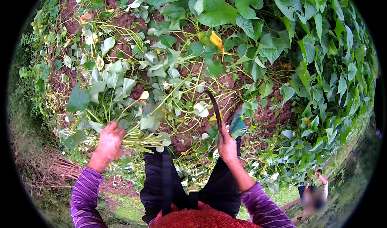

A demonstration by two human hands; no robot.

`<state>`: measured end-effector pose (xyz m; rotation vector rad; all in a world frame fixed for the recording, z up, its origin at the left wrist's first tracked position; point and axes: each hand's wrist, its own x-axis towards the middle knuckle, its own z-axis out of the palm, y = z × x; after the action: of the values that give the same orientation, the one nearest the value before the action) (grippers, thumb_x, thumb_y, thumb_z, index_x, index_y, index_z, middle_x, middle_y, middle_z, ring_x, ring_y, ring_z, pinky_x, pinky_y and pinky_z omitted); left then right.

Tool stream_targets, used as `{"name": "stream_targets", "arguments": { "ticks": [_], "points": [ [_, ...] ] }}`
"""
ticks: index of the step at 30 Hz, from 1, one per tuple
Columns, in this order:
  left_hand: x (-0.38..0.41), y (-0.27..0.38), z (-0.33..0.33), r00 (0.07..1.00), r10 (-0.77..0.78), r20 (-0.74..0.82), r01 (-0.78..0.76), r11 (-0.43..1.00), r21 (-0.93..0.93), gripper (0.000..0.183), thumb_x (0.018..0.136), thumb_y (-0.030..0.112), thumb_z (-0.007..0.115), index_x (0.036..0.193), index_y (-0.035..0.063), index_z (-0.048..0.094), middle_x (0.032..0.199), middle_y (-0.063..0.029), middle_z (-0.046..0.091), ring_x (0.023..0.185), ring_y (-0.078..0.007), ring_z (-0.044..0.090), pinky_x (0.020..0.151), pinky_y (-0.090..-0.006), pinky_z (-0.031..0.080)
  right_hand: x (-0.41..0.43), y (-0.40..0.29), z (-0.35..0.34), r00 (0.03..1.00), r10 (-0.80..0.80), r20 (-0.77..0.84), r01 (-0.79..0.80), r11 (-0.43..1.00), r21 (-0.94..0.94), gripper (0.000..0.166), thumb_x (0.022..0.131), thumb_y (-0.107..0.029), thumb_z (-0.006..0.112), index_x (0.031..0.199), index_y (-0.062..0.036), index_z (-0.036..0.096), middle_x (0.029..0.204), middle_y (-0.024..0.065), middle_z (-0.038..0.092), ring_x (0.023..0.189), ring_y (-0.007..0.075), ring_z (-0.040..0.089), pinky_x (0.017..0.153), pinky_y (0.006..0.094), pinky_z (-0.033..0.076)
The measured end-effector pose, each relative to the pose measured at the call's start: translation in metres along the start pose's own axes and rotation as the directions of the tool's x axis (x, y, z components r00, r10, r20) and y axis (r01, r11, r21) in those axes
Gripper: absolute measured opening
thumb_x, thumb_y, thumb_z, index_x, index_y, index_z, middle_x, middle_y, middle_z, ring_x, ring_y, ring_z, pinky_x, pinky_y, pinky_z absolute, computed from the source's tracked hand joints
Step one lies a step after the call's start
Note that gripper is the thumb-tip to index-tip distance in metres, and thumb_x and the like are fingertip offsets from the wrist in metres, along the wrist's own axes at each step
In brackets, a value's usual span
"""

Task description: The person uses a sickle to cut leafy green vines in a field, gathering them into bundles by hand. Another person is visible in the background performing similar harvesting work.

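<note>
A bundle of cut leafy vines (139, 138) is gripped in my left hand (111, 141), with the pale stem ends pointing right and the broad heart-shaped leaves spreading up and left. My right hand (227, 144) is closed around the lower end of a sickle with a dark curved blade (215, 107); its handle is mostly hidden by the fingers. The blade rises above the fist and bends left, over stripped stems and reddish soil. One teal shoe (237, 123) shows just right of the sickle. A yellow leaf (216, 41) hangs among the vines farther up.
Dense green vines (308, 76) cover the right side. Thin trailing stems (127, 35) lie over the soil at upper left. Dry brown stalks (54, 170) lie at lower left. Another person (313, 194) is at lower right beside the foliage, apart from my hands.
</note>
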<state>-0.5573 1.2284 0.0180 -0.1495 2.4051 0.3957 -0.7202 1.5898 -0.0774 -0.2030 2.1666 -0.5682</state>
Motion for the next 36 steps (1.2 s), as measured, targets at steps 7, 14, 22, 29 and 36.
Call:
{"name": "stream_targets", "arguments": {
  "ticks": [7,14,22,29,36],
  "points": [
    [0.046,0.028,-0.001,0.97,0.219,0.106,-0.224,0.974,0.032,0.036,0.048,0.012,0.065,0.082,0.0057,0.056,0.082,-0.0069,0.056,0.092,-0.0242,0.052,0.085,-0.0369,0.043,-0.002,-0.054,-0.002,0.802,0.13,0.583,-0.552,0.534,0.641,0.049,0.089,-0.009,0.045,0.136,-0.0166,0.036,0.065,0.0009,0.048,0.049,0.0078,0.041,0.043,0.0236,0.036],
    [0.171,0.074,0.003,0.867,0.498,-0.007,-0.493,0.859,0.138,0.062,0.053,0.009,0.064,0.113,0.0015,0.052,0.126,-0.0065,0.043,0.094,-0.0198,0.052,0.079,-0.03,0.047,-0.034,-0.033,-0.014,0.862,0.083,0.5,-0.409,0.697,0.589,0.052,0.089,-0.009,0.045,0.139,-0.0192,0.031,0.061,-0.0025,0.041,0.047,0.0074,0.037,0.043,0.023,0.033],
    [0.211,0.074,0.005,0.899,0.218,0.379,-0.372,0.837,0.402,0.029,0.061,0.024,0.065,0.085,0.0084,0.067,0.097,-0.0068,0.062,0.099,-0.0221,0.05,0.081,-0.0326,0.045,-0.021,-0.041,-0.018,0.754,0.191,0.629,-0.655,0.283,0.7,0.04,0.092,-0.014,0.045,0.131,-0.0164,0.036,0.058,-0.0005,0.043,0.037,0.0093,0.036,0.033,0.0242,0.026],
    [0.096,0.01,-0.041,0.879,0.331,0.342,-0.467,0.74,0.484,0.02,0.061,0.017,0.06,0.077,0.0065,0.063,0.082,-0.0047,0.061,0.097,-0.0212,0.049,0.085,-0.0326,0.041,0.035,-0.039,-0.027,0.983,0.178,-0.033,-0.124,0.796,0.592,0.043,0.089,-0.016,0.047,0.131,-0.0149,0.04,0.068,0.0076,0.057,0.055,0.0175,0.056,0.048,0.0314,0.044],
    [0.147,0.058,0.026,0.829,0.539,0.15,-0.548,0.73,0.408,0.028,0.067,0.014,0.057,0.092,0.0056,0.065,0.134,-0.0116,0.041,0.107,-0.0174,0.048,0.088,-0.0317,0.041,0.107,-0.036,-0.008,0.977,0.164,0.136,-0.204,0.901,0.382,0.046,0.088,-0.017,0.045,0.133,-0.0124,0.036,0.084,0.0206,0.057,0.07,0.0328,0.056,0.063,0.0409,0.043]
  ]
}}
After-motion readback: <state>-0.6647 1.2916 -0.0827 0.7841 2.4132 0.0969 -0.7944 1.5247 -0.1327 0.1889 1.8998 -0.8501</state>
